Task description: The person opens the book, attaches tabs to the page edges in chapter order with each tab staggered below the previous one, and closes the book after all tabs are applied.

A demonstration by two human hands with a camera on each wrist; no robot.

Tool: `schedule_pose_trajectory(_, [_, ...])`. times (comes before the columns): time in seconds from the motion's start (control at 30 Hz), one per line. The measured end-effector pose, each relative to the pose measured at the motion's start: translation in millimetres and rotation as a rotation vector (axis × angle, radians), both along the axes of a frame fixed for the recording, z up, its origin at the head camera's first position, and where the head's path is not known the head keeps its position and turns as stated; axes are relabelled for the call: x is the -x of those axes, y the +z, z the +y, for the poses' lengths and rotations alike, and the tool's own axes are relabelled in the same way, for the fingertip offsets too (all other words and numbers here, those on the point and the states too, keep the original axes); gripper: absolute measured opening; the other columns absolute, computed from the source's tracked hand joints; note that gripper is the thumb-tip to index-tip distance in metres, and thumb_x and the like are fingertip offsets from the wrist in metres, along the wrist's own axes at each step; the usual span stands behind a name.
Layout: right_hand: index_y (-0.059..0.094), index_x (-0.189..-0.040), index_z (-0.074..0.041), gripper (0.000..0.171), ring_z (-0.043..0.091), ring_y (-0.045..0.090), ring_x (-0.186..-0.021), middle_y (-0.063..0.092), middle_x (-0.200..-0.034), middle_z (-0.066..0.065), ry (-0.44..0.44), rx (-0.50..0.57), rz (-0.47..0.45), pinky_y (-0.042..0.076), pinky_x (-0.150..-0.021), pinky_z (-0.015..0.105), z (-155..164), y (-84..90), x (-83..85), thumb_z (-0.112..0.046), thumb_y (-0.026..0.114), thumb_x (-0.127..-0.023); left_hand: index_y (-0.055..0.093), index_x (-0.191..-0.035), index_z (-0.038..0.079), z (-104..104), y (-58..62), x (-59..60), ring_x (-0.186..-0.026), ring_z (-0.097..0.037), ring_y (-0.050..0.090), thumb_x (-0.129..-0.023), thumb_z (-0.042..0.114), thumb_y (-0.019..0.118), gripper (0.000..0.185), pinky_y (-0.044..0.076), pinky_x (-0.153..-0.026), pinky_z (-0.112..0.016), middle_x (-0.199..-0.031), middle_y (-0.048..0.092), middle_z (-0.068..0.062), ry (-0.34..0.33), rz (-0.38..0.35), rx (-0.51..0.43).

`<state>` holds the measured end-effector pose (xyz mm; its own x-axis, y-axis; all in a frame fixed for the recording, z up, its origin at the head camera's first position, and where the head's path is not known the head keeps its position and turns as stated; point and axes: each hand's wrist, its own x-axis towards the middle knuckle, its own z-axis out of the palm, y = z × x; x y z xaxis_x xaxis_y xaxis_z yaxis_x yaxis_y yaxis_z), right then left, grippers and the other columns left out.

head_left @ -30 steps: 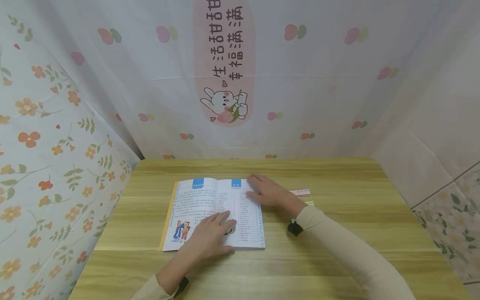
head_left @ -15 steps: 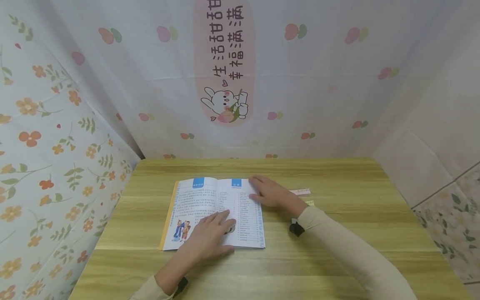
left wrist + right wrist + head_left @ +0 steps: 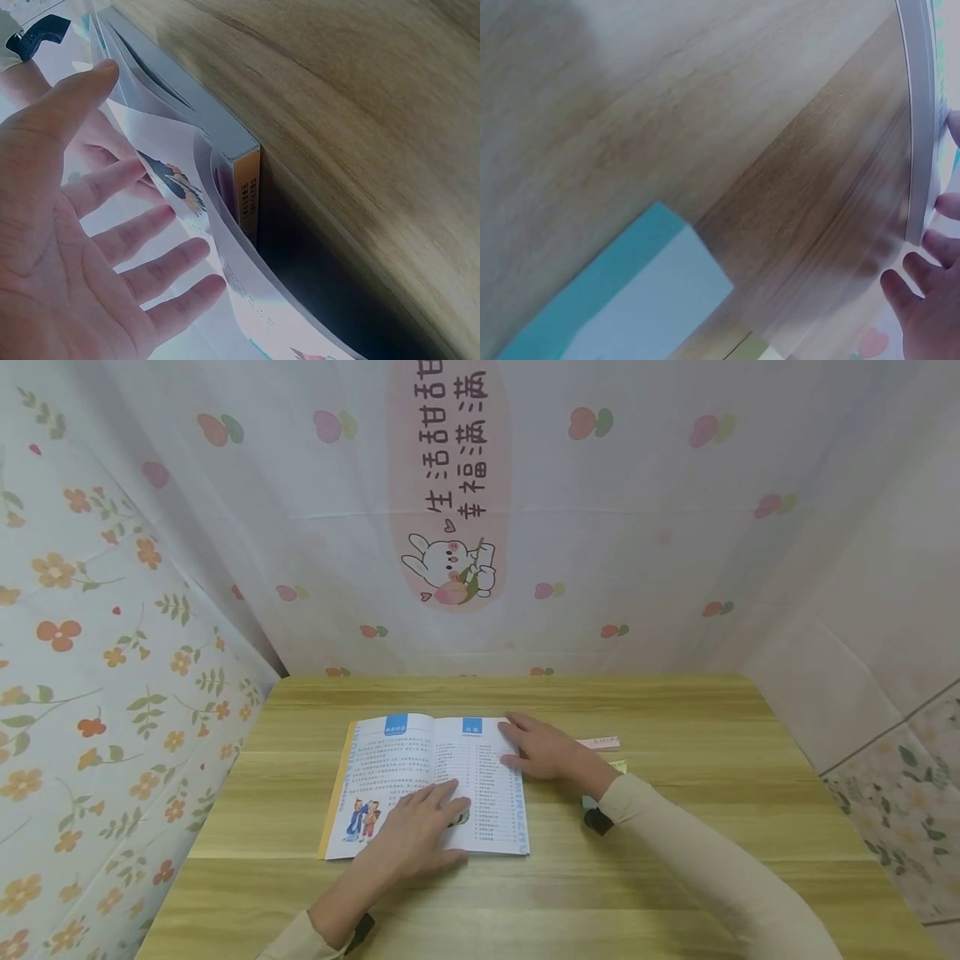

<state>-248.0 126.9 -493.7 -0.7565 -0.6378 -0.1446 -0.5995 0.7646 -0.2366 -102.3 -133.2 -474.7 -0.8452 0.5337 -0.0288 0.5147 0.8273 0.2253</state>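
An open book [image 3: 498,827] with printed pages and a yellow cover edge lies on the wooden table. My left hand [image 3: 420,831] rests with spread fingers across the lower middle of the pages, covering part of the text and a small picture. In the left wrist view the left hand [image 3: 112,225] shows its palm side, fingers loosely extended by the page, with nothing gripped. At the upper right corner of the book, my right hand [image 3: 540,745] touches the page edge. The right wrist view has the right hand's fingertips [image 3: 933,241] right at the book's edge.
A pink-and-white strip [image 3: 602,743] and a yellow item [image 3: 619,766] lie partly hidden behind my right forearm. A teal-and-white block [image 3: 622,300] sits close below the right wrist. Patterned cloth [image 3: 637,527] hangs along the table's far edge.
My right hand has slid slightly to the right along the book's upper right edge. A bit of the teal block now shows by that wrist. The left hand stays in place.
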Motion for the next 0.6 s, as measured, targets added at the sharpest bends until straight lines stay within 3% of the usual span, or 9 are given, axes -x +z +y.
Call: schedule_pose_trajectory(0.6, [0.030, -0.160, -0.009, 0.077, 0.031, 0.023, -0.150, 0.022, -0.165, 0.015, -0.053, 0.000, -0.038, 0.024, -0.117, 0.046, 8.7, -4.4, 3.6, -0.054, 0.052, -0.102, 0.060, -0.141, 0.017, -5.6, 4.2, -1.6, -0.134, -0.040, 0.047, -0.084, 0.054, 0.079, 0.071, 0.040, -0.104, -0.061, -0.152, 0.046, -0.014, 0.014, -0.011, -0.027])
